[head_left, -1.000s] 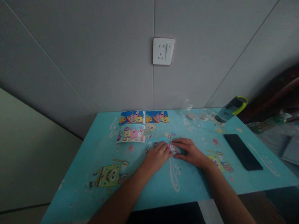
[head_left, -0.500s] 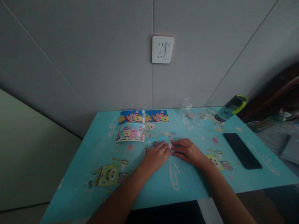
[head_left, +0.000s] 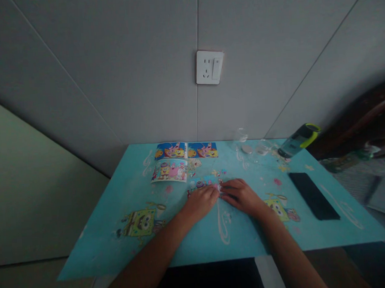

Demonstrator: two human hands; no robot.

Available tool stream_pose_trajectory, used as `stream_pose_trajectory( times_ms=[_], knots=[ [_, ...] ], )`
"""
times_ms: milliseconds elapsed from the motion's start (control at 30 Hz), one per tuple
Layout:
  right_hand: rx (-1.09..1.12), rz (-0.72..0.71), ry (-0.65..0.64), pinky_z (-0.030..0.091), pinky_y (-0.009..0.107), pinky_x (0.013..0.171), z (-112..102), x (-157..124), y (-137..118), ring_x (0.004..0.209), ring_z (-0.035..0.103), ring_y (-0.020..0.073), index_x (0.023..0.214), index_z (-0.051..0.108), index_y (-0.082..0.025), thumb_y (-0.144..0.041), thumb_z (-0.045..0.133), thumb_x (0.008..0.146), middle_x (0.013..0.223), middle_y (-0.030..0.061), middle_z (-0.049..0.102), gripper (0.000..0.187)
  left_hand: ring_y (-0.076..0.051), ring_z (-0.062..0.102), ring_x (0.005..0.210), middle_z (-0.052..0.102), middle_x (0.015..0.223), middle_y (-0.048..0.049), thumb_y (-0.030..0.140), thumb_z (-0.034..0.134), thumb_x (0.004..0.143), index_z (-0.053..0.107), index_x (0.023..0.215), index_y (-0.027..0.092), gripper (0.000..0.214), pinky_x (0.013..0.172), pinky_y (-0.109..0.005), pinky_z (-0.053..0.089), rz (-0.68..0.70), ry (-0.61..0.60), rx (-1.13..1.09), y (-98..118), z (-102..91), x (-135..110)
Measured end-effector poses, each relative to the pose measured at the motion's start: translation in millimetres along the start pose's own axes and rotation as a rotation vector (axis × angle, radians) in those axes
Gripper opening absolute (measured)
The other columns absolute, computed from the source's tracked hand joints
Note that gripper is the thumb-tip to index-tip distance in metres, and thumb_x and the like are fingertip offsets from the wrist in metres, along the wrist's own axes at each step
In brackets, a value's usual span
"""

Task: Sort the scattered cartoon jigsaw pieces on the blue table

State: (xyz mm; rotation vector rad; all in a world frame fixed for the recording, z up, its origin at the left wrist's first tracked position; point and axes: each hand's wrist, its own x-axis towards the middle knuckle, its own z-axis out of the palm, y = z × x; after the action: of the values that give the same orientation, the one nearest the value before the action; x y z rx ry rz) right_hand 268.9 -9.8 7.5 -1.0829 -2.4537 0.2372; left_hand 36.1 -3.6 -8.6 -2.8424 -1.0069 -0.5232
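The picture [head_left: 199, 184], small and colourful with red, pink and blue parts, lies flat in the middle of the desk [head_left: 188, 247], partly covered by the hands. The left hand [head_left: 200, 200] rests on it, its fingers close together; the right hand [head_left: 242, 194] has bent fingers at its right edge. If either one pinches something, I cannot tell. Small bits [head_left: 219, 172] lie just behind. The desk is turquoise, printed with cartoon figures. Further back to the left is a bright card [head_left: 170, 170]. To the right are a clear cup [head_left: 242, 136], a greyish disc [head_left: 246, 149] and a bottle [head_left: 294, 143] with lime handle, contents unclear. Behind stands a grey panelled wall [head_left: 144, 77] with a white socket [head_left: 209, 67].
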Motion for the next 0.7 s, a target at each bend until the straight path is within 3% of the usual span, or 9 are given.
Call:
stream_pose_trajectory(
  times_ms=[133, 500, 700],
  knots=[
    [0.041, 0.021, 0.018, 0.047, 0.044, 0.097, 2, 0, 0, 0.107, 0.064, 0.0227, 0.117, 0.070, -0.024, -0.025, 0.054, 0.098, 0.112, 0.0069, 0.073, 0.025, -0.022, 0.070, 0.094, 0.069, 0.104, -0.0119, 0.010, 0.049, 0.095, 0.058, 0.104, 0.013, 0.013, 0.079, -0.034, 0.058, 0.013, -0.003, 0.051, 8, -4.6, 0],
    [-0.123, -0.084, 0.009, 0.046, 0.043, 0.094, 12, 3, -3, 0.110, 0.061, 0.0251, 0.128, 0.066, -0.030, -0.024, 0.060, 0.095, 0.119, 0.0094, 0.069, 0.034, -0.025, 0.064, 0.113, 0.068, 0.108, -0.0125, 0.011, 0.049, 0.095, 0.059, 0.107, 0.011, 0.016, 0.098, -0.040, 0.053, 0.049, 0.024, 0.122, 27, 1.3, -12],
    [-0.179, -0.099, -0.046, 0.042, 0.043, 0.100, 19, 4, -6, 0.116, 0.059, 0.0249, 0.124, 0.067, -0.026, -0.023, 0.064, 0.093, 0.124, 0.0074, 0.069, 0.031, -0.026, 0.058, 0.123, 0.068, 0.114, -0.0141, 0.013, 0.049, 0.096, 0.061, 0.103, 0.010, 0.014, 0.107, -0.042, 0.046, 0.084, 0.039, 0.148, 33, -4.7, -23]
  ],
)
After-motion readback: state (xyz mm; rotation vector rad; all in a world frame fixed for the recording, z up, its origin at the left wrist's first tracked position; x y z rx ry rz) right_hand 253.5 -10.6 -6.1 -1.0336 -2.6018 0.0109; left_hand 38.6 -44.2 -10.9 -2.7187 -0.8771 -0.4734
